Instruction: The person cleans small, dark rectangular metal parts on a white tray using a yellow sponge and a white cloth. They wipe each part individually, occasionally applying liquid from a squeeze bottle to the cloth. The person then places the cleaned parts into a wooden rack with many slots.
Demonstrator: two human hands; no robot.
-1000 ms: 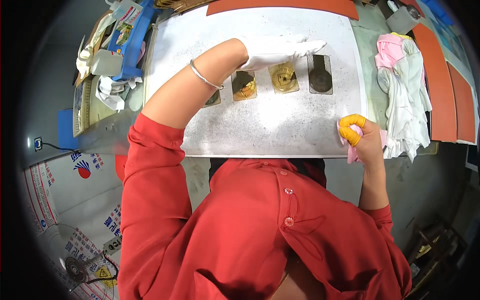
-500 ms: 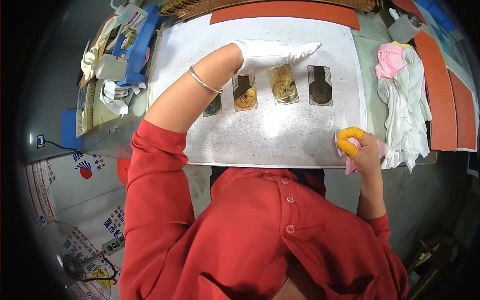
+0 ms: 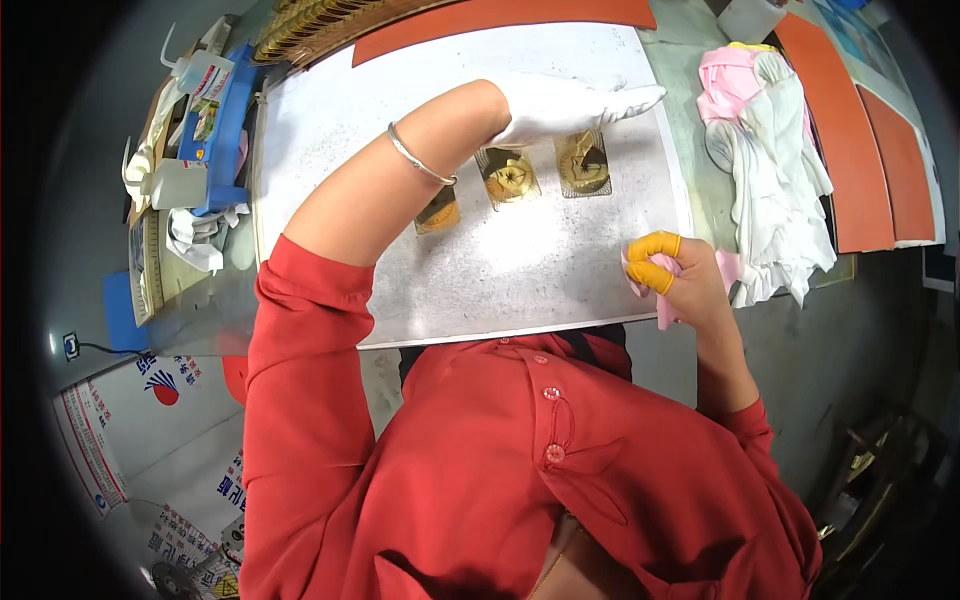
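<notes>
My left hand (image 3: 572, 106), in a white glove, stretches across the far part of the table with its fingers extended to the right. Just below it are thin, patterned gold-and-dark rectangular plates, each with a round design: one in the middle (image 3: 514, 180), one to the right (image 3: 584, 168), and one partly covered by my forearm (image 3: 438, 214). The hand hides their far edges; whether it touches them I cannot tell. At the near right edge, my right hand (image 3: 684, 284) is closed around a crumpled pink cloth (image 3: 668, 312). Yellow finger covers sit on two of its digits.
A white sheet (image 3: 340, 160) covers the tabletop. On the right lie a white cloth pile (image 3: 775, 190), pink fabric (image 3: 728, 84) and orange boards (image 3: 835, 140). At left stands a blue tray (image 3: 228, 150) with squeeze bottles (image 3: 200, 75). A ridged brown stack (image 3: 320, 25) lines the back.
The view has shifted, so the table sits further left in it. My left hand has moved right along the plates, past the rightmost one. My right hand keeps its grip on the pink cloth.
</notes>
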